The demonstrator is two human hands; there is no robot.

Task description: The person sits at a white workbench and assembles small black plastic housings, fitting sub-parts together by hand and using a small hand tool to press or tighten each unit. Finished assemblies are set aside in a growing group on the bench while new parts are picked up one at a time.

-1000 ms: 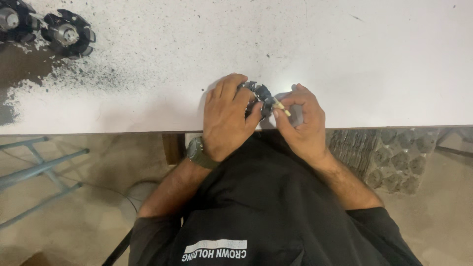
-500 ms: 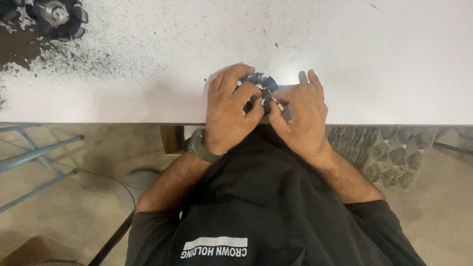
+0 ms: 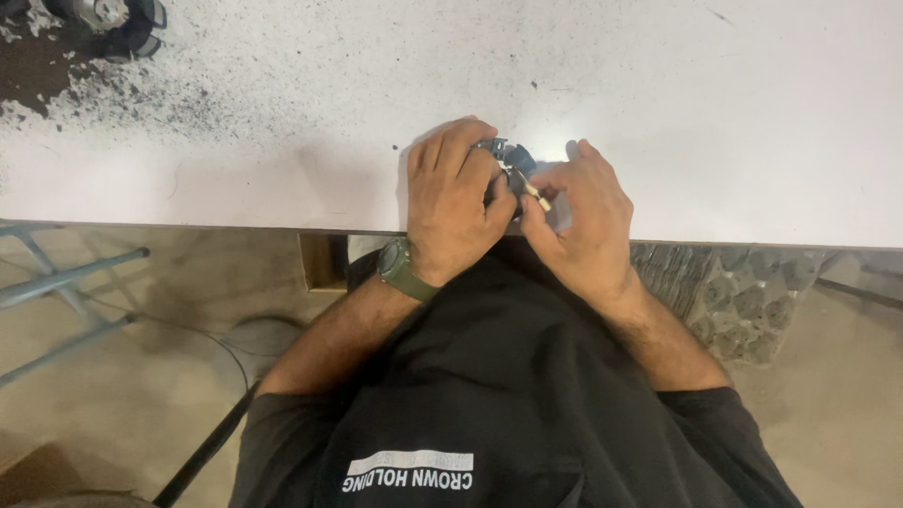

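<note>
Both hands meet at the near edge of the white surface (image 3: 715, 122), curled around one small dark metal part (image 3: 514, 162) that shows between them. Left hand (image 3: 455, 209) lies over the part from its own side, fingers bent and closed across the top, thumb tucked toward the middle; a green wristwatch (image 3: 399, 269) sits on that wrist. Right hand (image 3: 581, 218) is cupped against the other side, its fingers folded in, and thumb and forefinger pinch a thin pale stick-like piece (image 3: 534, 194) that points into the part. What that piece is cannot be told, as most of it and of the part is hidden under the fingers. The part sits just above the surface edge, close to the person's body, whether resting on the surface or lifted is unclear. Far off at the top left corner, a round black toothed part (image 3: 122, 21) lies amid dark grit (image 3: 132, 94) scattered over the surface.
</note>
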